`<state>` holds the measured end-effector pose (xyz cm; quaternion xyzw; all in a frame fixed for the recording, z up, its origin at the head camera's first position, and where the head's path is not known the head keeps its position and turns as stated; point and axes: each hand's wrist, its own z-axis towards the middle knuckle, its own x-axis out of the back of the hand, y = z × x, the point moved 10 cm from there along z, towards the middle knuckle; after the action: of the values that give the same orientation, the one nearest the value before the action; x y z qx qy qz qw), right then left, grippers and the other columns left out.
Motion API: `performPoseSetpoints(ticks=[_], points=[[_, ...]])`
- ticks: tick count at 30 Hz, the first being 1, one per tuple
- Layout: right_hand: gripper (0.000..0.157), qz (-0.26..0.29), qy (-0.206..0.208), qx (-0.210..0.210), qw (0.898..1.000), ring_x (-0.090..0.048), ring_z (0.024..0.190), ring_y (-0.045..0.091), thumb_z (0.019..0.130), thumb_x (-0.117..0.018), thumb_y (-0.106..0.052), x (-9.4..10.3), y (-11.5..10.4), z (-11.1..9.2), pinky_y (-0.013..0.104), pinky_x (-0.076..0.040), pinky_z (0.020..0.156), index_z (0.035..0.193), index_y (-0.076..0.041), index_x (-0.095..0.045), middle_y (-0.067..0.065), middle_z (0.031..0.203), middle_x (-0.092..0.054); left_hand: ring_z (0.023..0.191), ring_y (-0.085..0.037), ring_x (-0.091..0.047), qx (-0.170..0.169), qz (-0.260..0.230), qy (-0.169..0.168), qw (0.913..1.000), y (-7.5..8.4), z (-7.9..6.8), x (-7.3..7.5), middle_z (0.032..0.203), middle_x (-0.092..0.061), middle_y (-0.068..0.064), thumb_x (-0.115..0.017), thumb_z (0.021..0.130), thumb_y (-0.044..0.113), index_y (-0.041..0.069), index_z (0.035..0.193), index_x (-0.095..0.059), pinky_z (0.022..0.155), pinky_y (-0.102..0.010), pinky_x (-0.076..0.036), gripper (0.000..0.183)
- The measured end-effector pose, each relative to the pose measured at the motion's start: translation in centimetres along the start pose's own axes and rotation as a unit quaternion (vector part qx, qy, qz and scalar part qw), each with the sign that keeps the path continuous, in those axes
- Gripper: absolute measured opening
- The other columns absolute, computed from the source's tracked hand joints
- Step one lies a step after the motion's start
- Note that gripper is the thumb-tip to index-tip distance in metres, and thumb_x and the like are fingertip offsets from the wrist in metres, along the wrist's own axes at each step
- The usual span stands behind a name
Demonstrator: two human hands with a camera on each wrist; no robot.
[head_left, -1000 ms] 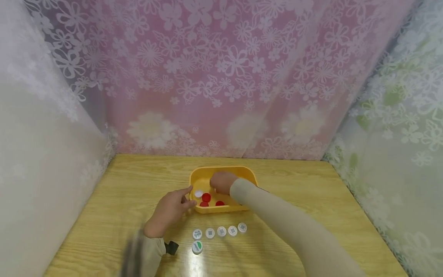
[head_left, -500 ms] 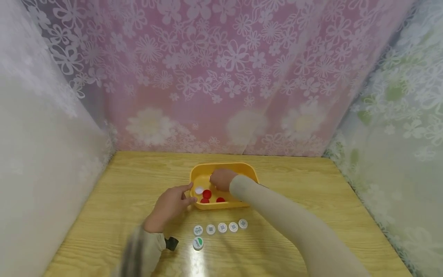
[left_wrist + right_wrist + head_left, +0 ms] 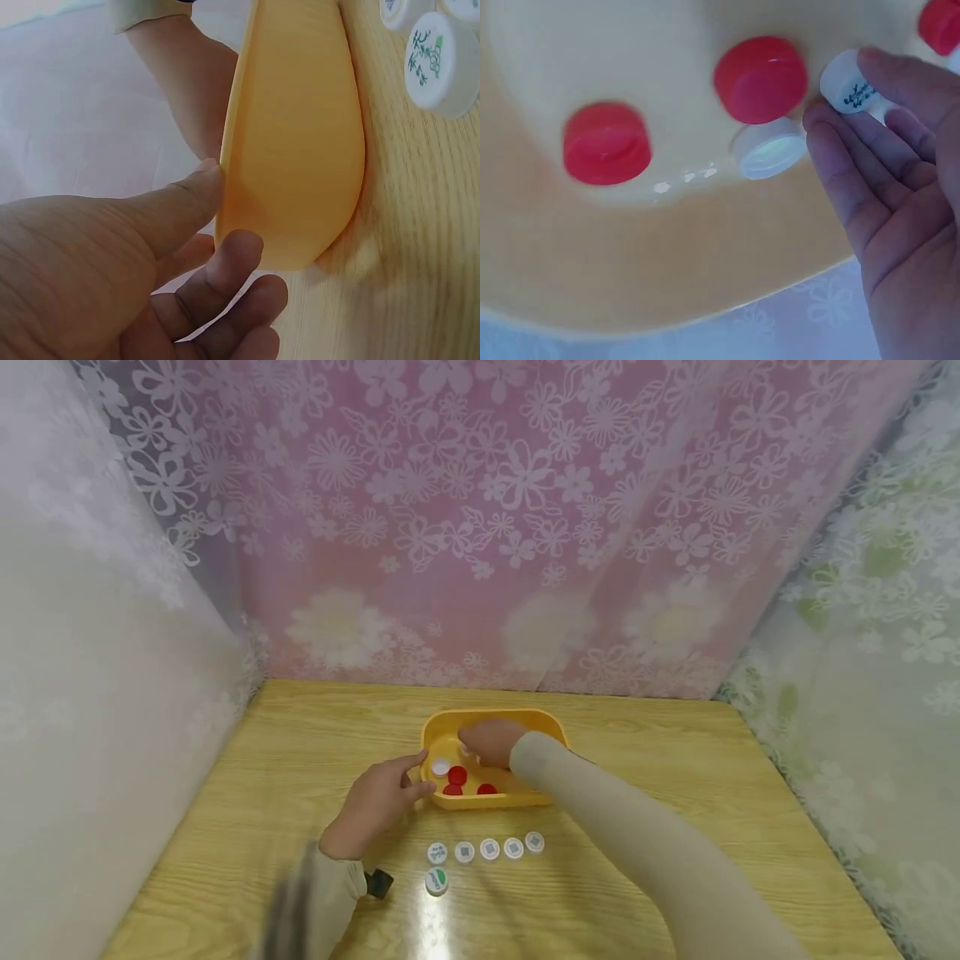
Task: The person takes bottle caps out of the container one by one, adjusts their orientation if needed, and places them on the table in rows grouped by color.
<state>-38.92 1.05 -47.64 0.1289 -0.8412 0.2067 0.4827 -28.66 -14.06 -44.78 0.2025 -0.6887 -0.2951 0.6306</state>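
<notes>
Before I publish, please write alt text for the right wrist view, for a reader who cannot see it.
A person's right grip pinches a white cap with dark writing in a yellow tray. Red caps and another white cap lie nearby in it.

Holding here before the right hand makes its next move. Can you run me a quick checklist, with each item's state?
1. Left hand on the tray's rim: ok, touching its left end.
2. Right hand has its cap: ok, the held cap is white, between thumb and fingers.
3. Held cap clear of the tray floor: cannot tell.
4. Space around the right fingertips: not ok, a loose white cap lies right next to them.
5. Red caps inside the tray: ok, three show in the head view.
6. Table row undisturbed by hands: ok, five white caps, neither hand touching.
</notes>
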Motion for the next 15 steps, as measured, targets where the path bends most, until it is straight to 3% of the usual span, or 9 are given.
performPoseSetpoints(ticks=[2, 4, 8, 12, 15], points=[[0.016, -0.09, 0.019, 0.068, 0.993, -0.063, 0.086, 0.012, 0.104, -0.065, -0.034, 0.6, -1.3, -0.2, 0.034, -0.055, 0.096, 0.114, -0.021, -0.066, -0.009, 0.097, -0.067, 0.054, -0.015, -0.05, 0.002, -0.001, -0.002, 1.0, -0.1, 0.0, 0.0, 0.068, -0.059, 0.003, -0.078, 0.094, 0.036, 0.019, 0.15, -0.058, 0.052, -0.029, -0.042, 0.062], [0.018, -0.14, 0.053, 0.13, 0.98, -0.061, 0.084, 0.012, 0.097, -0.075, -0.025, 1.5, -2.7, -1.1, 0.03, -0.057, 0.088, 0.11, -0.02, -0.064, -0.007, 0.097, -0.065, 0.055, -0.015, -0.05, 0.003, 0.002, -0.004, 1.0, 0.0, 0.0, 0.0, 0.069, -0.059, 0.003, -0.077, 0.094, 0.036, 0.018, 0.15, -0.058, 0.052, -0.029, -0.042, 0.062], [0.019, -0.099, 0.132, 0.189, 0.968, -0.059, 0.083, 0.01, 0.095, -0.076, -0.021, 3.9, -5.0, -5.2, 0.027, -0.056, 0.08, 0.111, -0.017, -0.066, -0.006, 0.1, -0.065, 0.056, -0.015, -0.051, 0.009, 0.012, -0.007, 0.9999, 0.0, -0.1, 0.0, 0.069, -0.057, 0.004, -0.077, 0.094, 0.036, 0.018, 0.149, -0.058, 0.053, -0.029, -0.043, 0.062], [0.019, -0.093, 0.224, 0.266, 0.933, -0.057, 0.08, 0.01, 0.092, -0.074, -0.018, 4.8, -8.6, -12.0, 0.023, -0.053, 0.073, 0.11, -0.016, -0.07, -0.005, 0.098, -0.065, 0.056, -0.014, -0.051, 0.007, 0.012, -0.008, 0.9999, 0.2, -0.1, 0.2, 0.068, -0.057, 0.004, -0.077, 0.094, 0.037, 0.018, 0.149, -0.058, 0.052, -0.029, -0.042, 0.062], [0.021, -0.11, 0.25, 0.318, 0.908, -0.057, 0.082, 0.007, 0.091, -0.074, -0.02, 2.6, -10.9, -16.3, 0.018, -0.051, 0.073, 0.111, -0.018, -0.072, -0.007, 0.1, -0.066, 0.054, -0.013, -0.051, 0.001, 0.013, -0.004, 0.9999, 0.1, 0.1, 0.2, 0.067, -0.057, 0.005, -0.078, 0.093, 0.036, 0.017, 0.149, -0.059, 0.051, -0.028, -0.042, 0.062]])
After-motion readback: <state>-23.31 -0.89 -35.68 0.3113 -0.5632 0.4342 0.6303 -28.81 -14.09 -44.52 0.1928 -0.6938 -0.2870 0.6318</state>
